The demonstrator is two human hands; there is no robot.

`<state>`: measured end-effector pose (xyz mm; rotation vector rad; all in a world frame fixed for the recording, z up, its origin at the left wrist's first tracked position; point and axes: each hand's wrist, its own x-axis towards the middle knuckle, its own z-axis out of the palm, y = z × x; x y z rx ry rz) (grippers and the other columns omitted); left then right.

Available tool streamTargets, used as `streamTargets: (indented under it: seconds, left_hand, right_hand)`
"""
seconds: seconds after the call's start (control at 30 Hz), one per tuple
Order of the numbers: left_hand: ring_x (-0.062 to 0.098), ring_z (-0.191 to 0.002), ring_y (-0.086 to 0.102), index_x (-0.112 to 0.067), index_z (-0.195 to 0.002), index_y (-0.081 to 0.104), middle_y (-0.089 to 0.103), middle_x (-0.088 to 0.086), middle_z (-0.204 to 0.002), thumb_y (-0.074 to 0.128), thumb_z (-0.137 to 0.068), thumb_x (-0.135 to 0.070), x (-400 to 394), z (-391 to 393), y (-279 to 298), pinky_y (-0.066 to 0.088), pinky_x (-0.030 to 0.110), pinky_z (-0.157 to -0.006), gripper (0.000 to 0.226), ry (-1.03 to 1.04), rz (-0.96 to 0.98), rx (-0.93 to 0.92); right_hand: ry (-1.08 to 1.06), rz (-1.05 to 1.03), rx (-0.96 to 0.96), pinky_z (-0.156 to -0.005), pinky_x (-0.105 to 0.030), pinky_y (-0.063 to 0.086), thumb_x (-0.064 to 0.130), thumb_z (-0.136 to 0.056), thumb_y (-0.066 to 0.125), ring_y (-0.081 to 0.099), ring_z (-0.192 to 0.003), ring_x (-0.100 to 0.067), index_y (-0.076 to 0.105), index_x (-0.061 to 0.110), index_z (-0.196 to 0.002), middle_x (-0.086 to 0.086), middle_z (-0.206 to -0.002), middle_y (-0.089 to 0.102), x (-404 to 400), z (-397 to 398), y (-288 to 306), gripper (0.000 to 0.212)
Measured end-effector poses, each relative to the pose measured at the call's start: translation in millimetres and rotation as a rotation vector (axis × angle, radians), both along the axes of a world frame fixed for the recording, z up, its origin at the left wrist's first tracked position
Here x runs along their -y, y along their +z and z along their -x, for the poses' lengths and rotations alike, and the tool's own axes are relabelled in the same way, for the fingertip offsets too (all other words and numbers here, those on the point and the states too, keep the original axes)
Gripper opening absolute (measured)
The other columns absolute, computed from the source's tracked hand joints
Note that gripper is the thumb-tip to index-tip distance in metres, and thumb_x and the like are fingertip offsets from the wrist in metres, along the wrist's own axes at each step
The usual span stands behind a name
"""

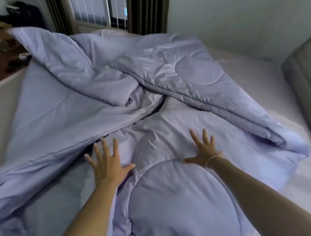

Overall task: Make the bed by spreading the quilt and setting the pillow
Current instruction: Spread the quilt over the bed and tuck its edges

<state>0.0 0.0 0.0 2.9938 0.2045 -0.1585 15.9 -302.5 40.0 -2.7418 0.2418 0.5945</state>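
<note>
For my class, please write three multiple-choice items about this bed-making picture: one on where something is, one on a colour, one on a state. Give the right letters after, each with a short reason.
1. Where does the bare white mattress sheet show most?
A. To the right of the quilt
B. On the floor by the window
C. Over the quilt's middle

2. What colour is the quilt?
A. Dark green
B. Pale lavender-blue
C. Red

3. How does the quilt lie?
A. Spread flat and smooth
B. Rolled into a tight tube
C. Bunched and folded over itself

Answers:
1 A: the sheet lies uncovered beside the quilt's right edge.
2 B: the quilt is lavender-blue throughout.
3 C: thick folds cross its middle, while the left hand and right hand rest on it with fingers spread, gripping nothing.
</note>
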Motion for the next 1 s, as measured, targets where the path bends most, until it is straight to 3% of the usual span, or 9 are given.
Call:
streamTargets:
  seconds: [0.1,0.23,0.3,0.37,0.43,0.57,0.77,0.9,1.0]
  left_hand:
    - [0.041,-0.143,-0.01,-0.034,-0.147,-0.017,-0.019,0.011,-0.157,0.05,-0.059,-0.087,-22,-12,-42,0.009,0.073,-0.104,0.122,0.07,0.064,-0.076]
    - [0.042,-0.143,-0.005,-0.039,-0.146,-0.017,-0.021,0.008,-0.157,0.031,-0.052,-0.098,-39,-12,-110,0.015,0.072,-0.103,0.121,0.076,0.139,-0.131]
    - [0.043,-0.143,0.003,-0.039,-0.149,-0.004,-0.007,0.01,-0.16,0.019,-0.059,-0.093,-33,-9,-133,0.017,0.071,-0.102,0.107,0.03,0.107,-0.081]
    - [0.046,-0.137,0.024,-0.032,-0.145,0.03,0.026,0.012,-0.154,0.025,-0.072,-0.078,-27,-7,-141,0.029,0.068,-0.095,0.086,-0.02,0.075,0.015]
    - [0.043,-0.124,0.043,-0.022,-0.123,0.056,0.051,0.011,-0.135,0.036,-0.082,-0.062,-27,-5,-134,0.04,0.061,-0.085,0.061,-0.037,0.078,0.119]
    - [0.041,-0.108,0.051,-0.007,-0.112,0.058,0.056,0.016,-0.12,0.054,-0.092,-0.034,-30,1,-97,0.046,0.054,-0.079,0.034,-0.017,0.228,0.109]
    - [0.045,-0.12,0.047,-0.004,-0.128,0.044,0.022,0.018,-0.155,0.053,-0.094,-0.025,-16,43,-57,0.046,0.05,-0.09,0.04,-0.062,0.473,0.155]
    - [0.041,-0.115,0.052,-0.008,-0.116,0.045,0.042,0.017,-0.142,0.064,-0.085,-0.023,5,91,-11,0.046,0.041,-0.083,0.039,0.027,0.597,0.249]
    - [0.036,-0.108,0.057,-0.017,-0.126,0.038,0.056,0.008,-0.127,0.069,-0.072,-0.028,38,138,27,0.043,0.034,-0.077,0.062,-0.021,0.741,0.208]
  right_hand:
    - [0.032,0.098,-0.023,-0.097,-0.08,0.013,0.08,-0.047,0.068,-0.022,-0.144,-0.031,-0.022,0.063,-0.132,0.012,-0.151,-0.035,-12,-26,-27,0.125]
    - [0.031,0.093,-0.075,-0.095,-0.082,0.009,0.085,-0.039,0.066,-0.02,-0.144,-0.032,-0.021,0.067,-0.129,0.014,-0.152,-0.031,-1,-44,-74,0.127]
    - [0.048,0.094,-0.077,-0.097,-0.081,0.01,0.085,-0.04,0.065,-0.018,-0.144,-0.033,-0.017,0.066,-0.131,0.014,-0.155,-0.025,5,-52,-86,0.124]
    - [0.041,0.083,-0.066,-0.098,-0.08,0.011,0.084,-0.045,0.065,-0.014,-0.145,-0.032,-0.01,0.064,-0.134,0.013,-0.157,-0.019,7,-54,-90,0.118]
    - [0.043,0.075,-0.028,-0.1,-0.078,0.013,0.083,-0.052,0.063,-0.009,-0.146,-0.03,-0.003,0.059,-0.139,0.013,-0.158,-0.01,9,-51,-95,0.111]
    - [0.072,0.15,0.096,-0.108,-0.059,0.025,0.07,-0.076,0.054,0.029,-0.139,-0.027,0.022,0.031,-0.146,-0.003,-0.152,0.029,7,-28,-93,0.087]
    - [0.05,0.085,0.135,-0.095,-0.039,0.035,0.024,-0.093,0.056,0.055,-0.111,-0.042,0.054,0.005,-0.129,-0.026,-0.12,0.061,2,50,-55,0.041]
    - [0.038,0.02,0.078,-0.092,-0.037,0.039,0.023,-0.091,0.057,0.057,-0.11,-0.041,0.062,0.007,-0.119,-0.026,-0.116,0.063,19,121,-37,0.033]
    - [-0.048,-0.032,0.08,-0.084,-0.037,0.045,0.025,-0.088,0.06,0.06,-0.105,-0.039,0.067,0.015,-0.111,-0.02,-0.109,0.067,50,197,-24,0.026]
